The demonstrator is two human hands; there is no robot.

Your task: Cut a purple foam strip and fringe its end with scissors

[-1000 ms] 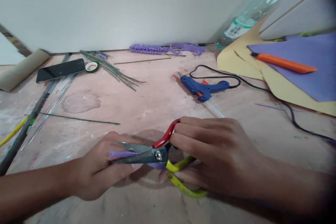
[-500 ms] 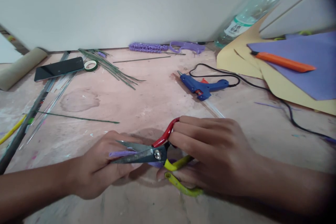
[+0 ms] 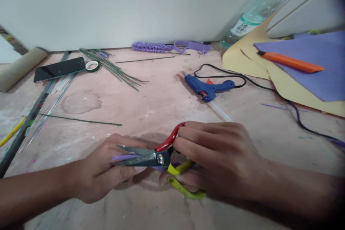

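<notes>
We have both hands at work low over the near part of the desk (image 3: pixel 145 104). Our left hand (image 3: pixel 104 169) is closed, its thumb and fingers pinching a purple strip (image 3: pixel 124 157); exactly where they meet is hidden behind the blades. Our right hand (image 3: pixel 218 154) is curled around the handles of the scissors (image 3: pixel 149 159), one red, the other yellow-green. The blades stand apart, pointing left across the left hand, and the strip lies between them with its rolled-looking end poking out near the tips. More purple shows beneath the pivot (how far it runs behind the right hand, we cannot tell).

Beyond our hands lies a blue glue gun (image 3: pixel 208 88), with a clear stick at its back and a black cable (image 3: pixel 265 88) trailing right. Left of it we see a bundle of green stems (image 3: pixel 115 70), with a tape roll (image 3: pixel 92 66) just beside a phone (image 3: pixel 59 69). A single green stem (image 3: pixel 81 119) lies nearer us. Along the white panel (image 3: pixel 121 10) rests a fuzzy purple spike (image 3: pixel 152 47); at right, an orange cutter (image 3: pixel 293 62) sits on a purple sheet (image 3: pixel 318 82).
</notes>
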